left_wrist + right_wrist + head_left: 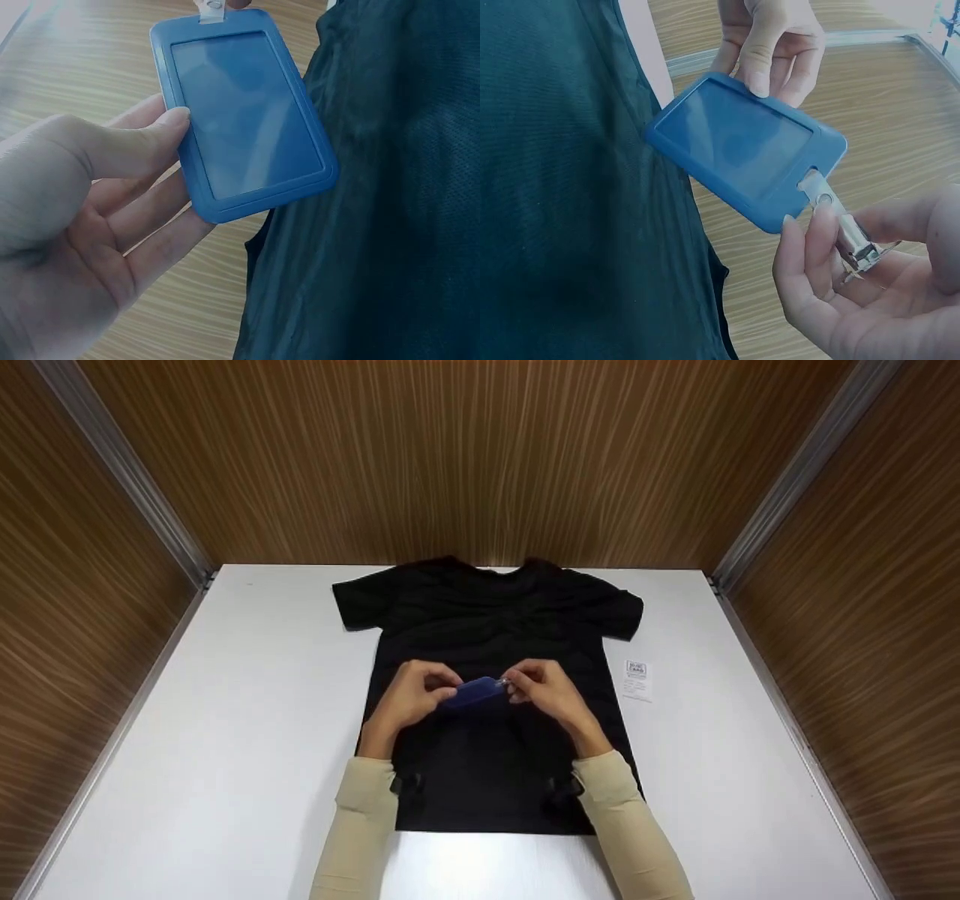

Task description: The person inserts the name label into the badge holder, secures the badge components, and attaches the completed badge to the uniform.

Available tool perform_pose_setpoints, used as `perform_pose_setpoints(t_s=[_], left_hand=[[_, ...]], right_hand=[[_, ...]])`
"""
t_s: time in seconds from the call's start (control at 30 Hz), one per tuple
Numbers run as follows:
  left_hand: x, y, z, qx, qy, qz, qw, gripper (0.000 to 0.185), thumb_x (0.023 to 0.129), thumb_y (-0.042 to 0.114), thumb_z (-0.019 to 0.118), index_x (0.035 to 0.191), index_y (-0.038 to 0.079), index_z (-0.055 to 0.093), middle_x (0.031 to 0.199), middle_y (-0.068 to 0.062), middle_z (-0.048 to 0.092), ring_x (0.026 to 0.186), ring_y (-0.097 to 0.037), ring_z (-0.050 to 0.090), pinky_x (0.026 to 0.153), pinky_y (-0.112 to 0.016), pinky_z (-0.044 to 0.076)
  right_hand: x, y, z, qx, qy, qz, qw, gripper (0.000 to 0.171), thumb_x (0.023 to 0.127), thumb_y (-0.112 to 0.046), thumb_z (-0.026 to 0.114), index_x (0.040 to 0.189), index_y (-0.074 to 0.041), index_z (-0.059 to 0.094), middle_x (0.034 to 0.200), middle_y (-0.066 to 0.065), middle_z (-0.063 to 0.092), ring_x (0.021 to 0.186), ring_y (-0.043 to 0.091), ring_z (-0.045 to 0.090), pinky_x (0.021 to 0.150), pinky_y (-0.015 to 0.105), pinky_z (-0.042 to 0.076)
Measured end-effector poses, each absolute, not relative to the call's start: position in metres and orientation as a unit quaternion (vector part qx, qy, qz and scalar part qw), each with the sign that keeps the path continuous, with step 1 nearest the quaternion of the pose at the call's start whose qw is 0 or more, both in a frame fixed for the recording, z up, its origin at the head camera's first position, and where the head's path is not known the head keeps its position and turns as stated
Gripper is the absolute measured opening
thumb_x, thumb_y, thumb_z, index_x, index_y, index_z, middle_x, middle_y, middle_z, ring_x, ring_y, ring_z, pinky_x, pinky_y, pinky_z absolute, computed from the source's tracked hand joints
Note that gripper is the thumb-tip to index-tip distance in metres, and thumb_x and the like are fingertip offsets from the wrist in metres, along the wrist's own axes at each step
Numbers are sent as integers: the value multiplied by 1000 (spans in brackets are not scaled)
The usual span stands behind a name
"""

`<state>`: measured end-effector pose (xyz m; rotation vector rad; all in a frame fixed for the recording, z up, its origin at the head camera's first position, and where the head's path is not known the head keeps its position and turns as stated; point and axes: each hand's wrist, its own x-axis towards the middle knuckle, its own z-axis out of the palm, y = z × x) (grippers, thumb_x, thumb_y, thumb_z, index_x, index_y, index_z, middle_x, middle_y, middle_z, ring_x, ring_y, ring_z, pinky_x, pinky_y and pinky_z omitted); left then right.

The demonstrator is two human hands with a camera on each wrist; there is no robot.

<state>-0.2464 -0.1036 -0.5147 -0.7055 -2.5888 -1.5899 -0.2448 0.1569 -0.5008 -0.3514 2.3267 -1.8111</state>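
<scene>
A black T-shirt (487,660) lies flat on the white table (225,720), collar toward the far wall. Above its middle both hands hold a blue badge holder (475,693). My left hand (412,697) pinches the holder's (240,112) bottom edge between thumb and fingers. My right hand (544,686) grips the metal clip (855,240) fixed to the top of the holder (742,146). The shirt (390,225) fills the right of the left wrist view, and the shirt (577,195) fills the left of the right wrist view.
A small white printed tag (637,679) lies on the table right of the shirt. Wood-grain walls (480,457) close in the back and both sides. Beige sleeves (360,825) cover both forearms.
</scene>
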Motion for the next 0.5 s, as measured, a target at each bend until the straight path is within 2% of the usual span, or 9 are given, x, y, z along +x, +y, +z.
perform_pose_setpoints(t_s=[0.17,0.33,0.5], left_hand=[[-246,-102,-516,-236,-831,-504,11,13,88,-4,76,95,5,80,97,-12,79,86,-24,75,82,-44,61],[-245,-101,-516,-251,-828,-502,13,10,89,-3,75,97,1,79,97,-12,79,85,-24,74,81,-42,61],[-243,-98,-515,-257,-828,-497,13,8,91,1,75,98,1,79,97,-11,79,86,-23,74,81,-41,60]], right_hand=[[-245,157,-502,-126,779,-610,73,19,101,-3,62,107,12,71,93,21,71,77,12,67,72,22,60],[-245,155,-501,-153,769,-618,59,17,96,3,64,108,12,72,101,27,71,79,17,70,76,28,62],[-243,156,-501,-168,764,-620,54,17,95,1,69,107,12,72,107,32,71,81,22,72,76,30,63]])
